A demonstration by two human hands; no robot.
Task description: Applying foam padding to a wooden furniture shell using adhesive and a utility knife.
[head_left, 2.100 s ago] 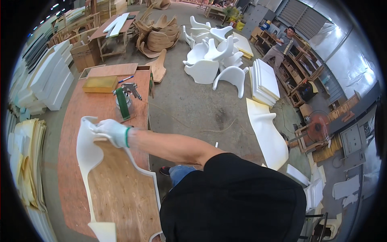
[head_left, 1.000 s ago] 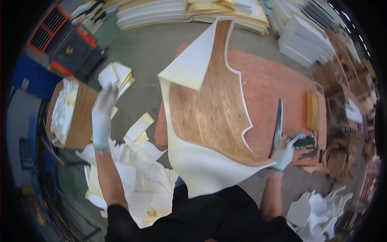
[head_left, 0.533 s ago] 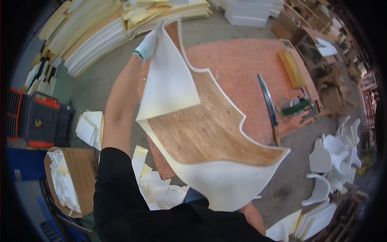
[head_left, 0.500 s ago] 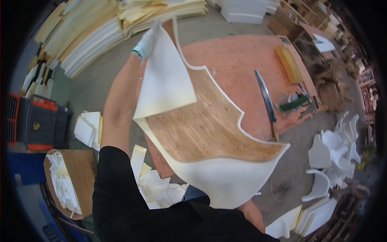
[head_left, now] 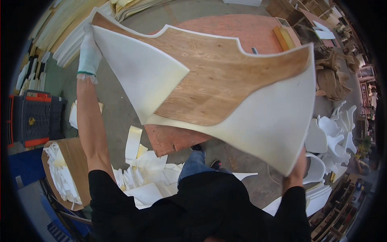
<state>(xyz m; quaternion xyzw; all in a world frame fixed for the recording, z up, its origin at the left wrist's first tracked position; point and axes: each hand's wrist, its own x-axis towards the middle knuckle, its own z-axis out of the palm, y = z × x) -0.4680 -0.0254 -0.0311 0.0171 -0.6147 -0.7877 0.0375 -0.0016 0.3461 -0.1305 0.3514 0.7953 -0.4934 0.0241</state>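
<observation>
Grey concrete floor (head_left: 117, 101) runs under everything, littered close to the feet with white foam offcuts (head_left: 147, 173). Nearest, the person's dark-sleeved arms rise from the lower edge. Both hands hold up a large curved plywood panel with white foam glued to it (head_left: 213, 76), lifted clear of the table and tilted across the middle of the view. The left hand (head_left: 88, 54), in a white glove, grips the panel's upper left corner with fingers closed on the edge. The right hand is hidden behind the panel's lower right foam corner, so I cannot tell how it grips; only its forearm (head_left: 296, 177) shows. Beyond the panel lies the reddish table (head_left: 225, 28). Farther off, white moulded chair shells (head_left: 330, 137) are heaped at the right, and stacked foam sheets (head_left: 68, 44) at the left.
</observation>
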